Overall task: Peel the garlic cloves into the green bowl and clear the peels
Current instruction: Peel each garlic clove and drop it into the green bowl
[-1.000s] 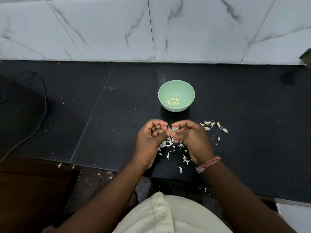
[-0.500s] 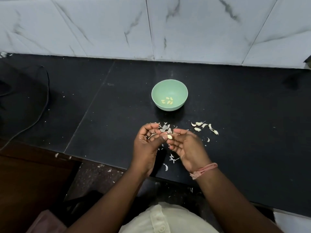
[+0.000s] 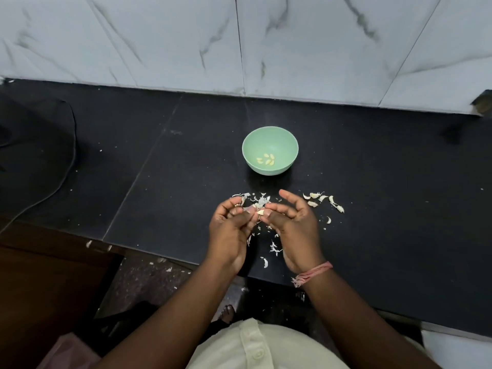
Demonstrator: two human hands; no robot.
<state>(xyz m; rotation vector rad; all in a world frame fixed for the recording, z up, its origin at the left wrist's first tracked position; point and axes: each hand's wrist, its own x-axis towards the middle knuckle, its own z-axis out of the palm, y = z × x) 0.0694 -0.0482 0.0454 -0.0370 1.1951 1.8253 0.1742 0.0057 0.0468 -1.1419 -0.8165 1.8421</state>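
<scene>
Freshly bared, a small pale garlic clove (image 3: 261, 212) sits pinched between left hand (image 3: 231, 230) and right hand (image 3: 291, 225), both grips clamped on it. Next stop, likely, the round green plastic bowl (image 3: 270, 134); papery peels (image 3: 259, 201) litter the black tabletop (image 3: 386, 182).

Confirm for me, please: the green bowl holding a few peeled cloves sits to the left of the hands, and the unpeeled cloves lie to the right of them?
Not quite. The head view shows the bowl with its peeled cloves straight beyond the hands, towards the wall, not to their left. The unpeeled cloves do lie to the right of the right hand.
</scene>
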